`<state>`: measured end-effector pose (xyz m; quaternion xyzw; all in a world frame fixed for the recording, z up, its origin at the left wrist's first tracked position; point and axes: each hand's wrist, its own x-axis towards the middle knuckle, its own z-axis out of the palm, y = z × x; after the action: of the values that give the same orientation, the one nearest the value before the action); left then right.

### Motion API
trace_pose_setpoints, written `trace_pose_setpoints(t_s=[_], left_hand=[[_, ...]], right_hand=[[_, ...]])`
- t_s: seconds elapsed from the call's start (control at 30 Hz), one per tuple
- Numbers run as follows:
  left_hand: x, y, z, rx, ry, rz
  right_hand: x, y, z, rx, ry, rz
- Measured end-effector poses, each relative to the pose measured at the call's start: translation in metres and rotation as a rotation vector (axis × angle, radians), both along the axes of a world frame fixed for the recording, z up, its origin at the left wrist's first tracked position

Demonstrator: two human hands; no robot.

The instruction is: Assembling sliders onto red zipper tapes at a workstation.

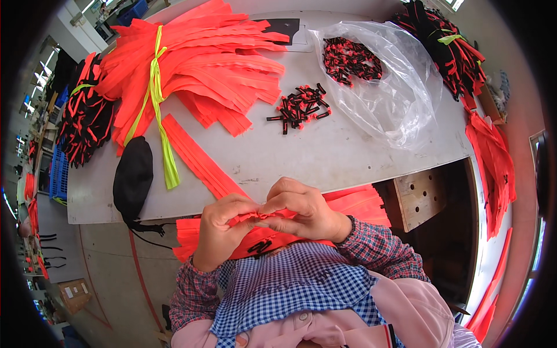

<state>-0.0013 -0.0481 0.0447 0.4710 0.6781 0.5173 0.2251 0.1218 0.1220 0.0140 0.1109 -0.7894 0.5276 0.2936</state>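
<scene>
My left hand (225,227) and my right hand (303,210) meet at the table's near edge, thumbs and forefingers pinched on an orange-red zipper tape (200,165). The tape runs from my fingers up the table to the left. If a small part sits between the fingertips, it is hidden. More orange-red tapes (361,204) lie across my lap under the hands. Beyond my hands a small heap of black zipper pulls with red ends (303,108) lies on the table (249,156).
A large bundle of orange-red tapes (197,64) is tied with a yellow-green strip (155,87). Right of it, a clear plastic bag (400,98) holds more pulls. A black pouch (133,177) rests at the left edge; black-and-red bundles (87,119) flank the table. An open compartment (449,232) gapes below right.
</scene>
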Motion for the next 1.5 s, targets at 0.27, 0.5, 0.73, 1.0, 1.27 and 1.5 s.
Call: trace_pose_setpoints(t_s=[0.27,0.5,0.73,1.0,1.27,1.5], left_hand=[[-0.001,-0.002,-0.007,0.016,-0.055,-0.009],[0.0,-0.001,-0.026,-0.004,-0.114,0.008],[0.002,-0.003,-0.023,-0.09,-0.149,-0.018],[0.007,-0.01,-0.049,-0.253,-0.473,0.014],[0.025,-0.02,-0.127,-0.304,-0.962,0.122],[0.02,-0.005,-0.163,-0.252,-1.136,0.161]], right_hand=[[0.0,-0.001,-0.002,-0.057,-0.013,0.066],[0.0,-0.003,-0.013,-0.146,-0.112,0.11],[0.001,-0.002,-0.019,-0.146,-0.146,0.097],[0.007,-0.019,-0.059,-0.532,-0.378,0.114],[0.023,-0.034,-0.112,-0.647,-0.921,-0.122],[0.017,-0.028,-0.137,-0.844,-1.01,-0.148]])
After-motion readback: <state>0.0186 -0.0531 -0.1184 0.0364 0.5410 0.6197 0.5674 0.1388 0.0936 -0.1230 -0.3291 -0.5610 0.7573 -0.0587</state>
